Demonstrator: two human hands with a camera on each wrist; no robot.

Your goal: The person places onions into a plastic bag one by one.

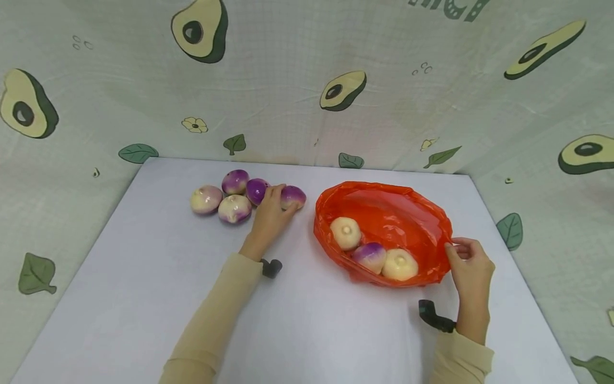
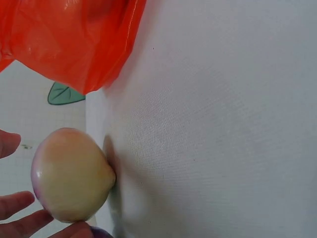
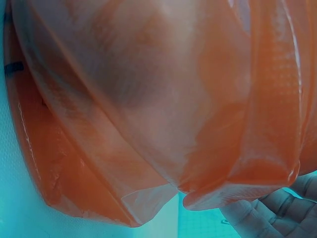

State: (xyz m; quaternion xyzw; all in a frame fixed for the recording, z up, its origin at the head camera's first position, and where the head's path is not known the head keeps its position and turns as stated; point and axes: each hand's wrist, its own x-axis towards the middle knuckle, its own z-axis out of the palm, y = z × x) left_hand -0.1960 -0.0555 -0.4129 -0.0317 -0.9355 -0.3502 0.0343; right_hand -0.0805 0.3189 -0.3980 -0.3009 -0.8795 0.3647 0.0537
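Note:
My left hand (image 1: 271, 214) reaches to a purple-and-white turnip (image 1: 293, 197) at the right end of a group. In the left wrist view, fingertips touch one side of this turnip (image 2: 72, 176), while another digit stands apart from it. The red plastic bag (image 1: 384, 184) lies with its mouth wide, its rim pinched at the right by my right hand (image 1: 472, 269). Inside sit a pale turnip (image 1: 345, 233), a purple-topped turnip (image 1: 371, 257) and another pale turnip (image 1: 400, 264). Seen from the right wrist, the bag (image 3: 148, 124) hides most of that hand.
Several more turnips (image 1: 235, 208) cluster left of my left hand on the white table (image 1: 120, 298). A cloth printed with avocados (image 1: 278, 106) hangs behind the table's back edge. Black wrist mounts (image 1: 271, 268) stick out from both sleeves.

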